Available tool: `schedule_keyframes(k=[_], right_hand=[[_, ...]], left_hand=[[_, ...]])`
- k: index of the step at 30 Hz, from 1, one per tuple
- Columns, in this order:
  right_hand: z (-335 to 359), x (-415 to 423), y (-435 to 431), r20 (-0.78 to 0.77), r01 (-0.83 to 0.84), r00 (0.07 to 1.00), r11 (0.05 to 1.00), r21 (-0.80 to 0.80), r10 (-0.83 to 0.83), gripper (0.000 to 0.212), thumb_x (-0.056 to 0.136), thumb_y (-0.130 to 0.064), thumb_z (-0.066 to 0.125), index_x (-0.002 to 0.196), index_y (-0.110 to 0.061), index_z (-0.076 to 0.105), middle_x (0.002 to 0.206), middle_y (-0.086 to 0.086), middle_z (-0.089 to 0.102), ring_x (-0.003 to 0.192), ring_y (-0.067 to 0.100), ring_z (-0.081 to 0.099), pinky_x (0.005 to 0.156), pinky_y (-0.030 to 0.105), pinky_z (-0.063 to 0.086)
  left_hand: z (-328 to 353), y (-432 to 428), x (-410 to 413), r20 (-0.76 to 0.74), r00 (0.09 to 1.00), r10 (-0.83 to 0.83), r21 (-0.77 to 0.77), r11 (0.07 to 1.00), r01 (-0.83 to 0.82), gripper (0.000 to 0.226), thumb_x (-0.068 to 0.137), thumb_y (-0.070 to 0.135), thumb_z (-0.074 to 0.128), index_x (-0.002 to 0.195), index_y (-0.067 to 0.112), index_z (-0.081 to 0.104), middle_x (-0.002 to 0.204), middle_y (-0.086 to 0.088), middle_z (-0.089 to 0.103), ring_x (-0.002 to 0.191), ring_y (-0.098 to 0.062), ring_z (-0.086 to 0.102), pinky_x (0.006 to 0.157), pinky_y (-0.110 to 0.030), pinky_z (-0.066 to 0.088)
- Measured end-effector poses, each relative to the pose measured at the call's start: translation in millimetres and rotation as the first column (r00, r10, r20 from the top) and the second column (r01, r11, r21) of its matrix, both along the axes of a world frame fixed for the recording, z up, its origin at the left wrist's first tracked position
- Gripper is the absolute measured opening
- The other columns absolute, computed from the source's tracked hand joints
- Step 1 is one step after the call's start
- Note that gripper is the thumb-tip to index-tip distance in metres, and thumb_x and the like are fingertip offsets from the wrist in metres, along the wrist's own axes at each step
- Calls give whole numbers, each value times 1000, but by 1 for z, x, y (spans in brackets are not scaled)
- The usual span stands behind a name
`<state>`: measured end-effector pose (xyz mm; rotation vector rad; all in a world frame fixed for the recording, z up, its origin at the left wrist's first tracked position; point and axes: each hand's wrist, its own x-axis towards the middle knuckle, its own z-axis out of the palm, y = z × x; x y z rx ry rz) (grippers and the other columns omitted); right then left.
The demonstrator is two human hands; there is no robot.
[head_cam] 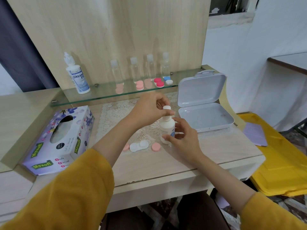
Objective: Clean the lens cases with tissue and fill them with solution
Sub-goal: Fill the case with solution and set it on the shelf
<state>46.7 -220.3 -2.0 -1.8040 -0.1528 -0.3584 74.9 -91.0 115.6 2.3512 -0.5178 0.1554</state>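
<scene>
- The white twin-cup lens case (138, 146) lies open on the pale wooden bench (166, 165), near the front edge. One round pink lid (156, 146) lies just on its right and another pink lid (126, 147) on its left (half hidden by the left forearm).
- The right grip (181, 138) is wrapped around the small white plastic solution bottle (167, 128), which stands upright just behind the case.
- The left grip (149, 108) pinches the white cap (166, 108) on top of this bottle.
- The purple flowered tissue box (58, 138) lies at the left of the bench.
- The white lace mat (119, 113) is under the bottle.
- The grey plastic box (204, 103) stands open at the right.
- On the glass shelf (99, 95) behind are a big white solution bottle (78, 77), four clear small bottles (134, 70), and closed lens cases: pink (139, 85), red (159, 82), blue-and-white (167, 80).
</scene>
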Motion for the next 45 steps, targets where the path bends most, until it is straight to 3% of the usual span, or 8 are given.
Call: schedule_keyframes(k=[4,7,13,18,24,33,40,45], right_hand=[[6,1,-2,8,-11,1000,999,-40,11,53,69,-14,79,114,-26,53,90,-14,62,86,2,61,71,17,51],[13,4,-4,27,-16,999,995,-100,18,51,69,-15,79,113,-24,55,86,-14,61,81,2,60,66,7,46],[22,12,-6,74,43,997,969,-245,-26,54,66,-16,80,115,-15,57,86,-5,61,77,10,57,65,4,40],[33,30,-8,72,126,991,964,-234,-112,51,70,-17,79,115,-11,55,89,-3,59,79,13,56,72,20,41],[42,57,-3,35,179,984,949,-258,-176,51,73,-19,76,117,-11,52,91,1,58,81,18,56,74,31,45],[38,68,5,3,202,977,924,-324,-213,52,75,-21,76,118,-8,51,104,12,62,90,25,58,79,40,48],[45,55,2,-74,219,965,931,-293,-250,79,68,-23,81,133,-10,38,120,10,54,99,25,57,87,38,46],[36,28,1,-108,225,952,895,-385,-286,41,76,-13,73,112,-7,55,93,6,62,87,24,59,78,37,48]], left_hand=[[2,3,0,-47,996,-73,11,997,73,24,80,8,67,102,18,68,87,13,60,76,6,55,72,-4,44],[0,9,-3,-73,993,-96,-93,992,89,28,82,14,67,109,20,65,101,12,63,89,0,59,81,-11,47],[-36,56,-14,-70,986,151,-232,959,-163,23,88,27,59,109,21,65,105,12,64,91,5,58,82,-9,44],[-98,115,-31,-91,923,374,-46,924,-379,30,93,20,51,121,12,59,129,-2,55,118,-15,50,101,-23,34],[-129,138,-34,40,923,383,206,901,-383,35,94,16,48,128,11,53,140,-4,44,131,-20,36,107,-20,19],[-131,139,-35,89,927,365,198,905,-376,35,94,16,48,128,13,53,141,-3,44,131,-18,35,103,-14,14],[-131,138,-35,111,929,354,168,914,-368,33,94,12,47,127,11,55,138,-4,47,130,-18,37,103,-13,16],[-124,135,-41,93,975,200,25,979,-203,40,85,-8,51,120,10,59,120,3,57,116,-21,52,103,-25,33]])
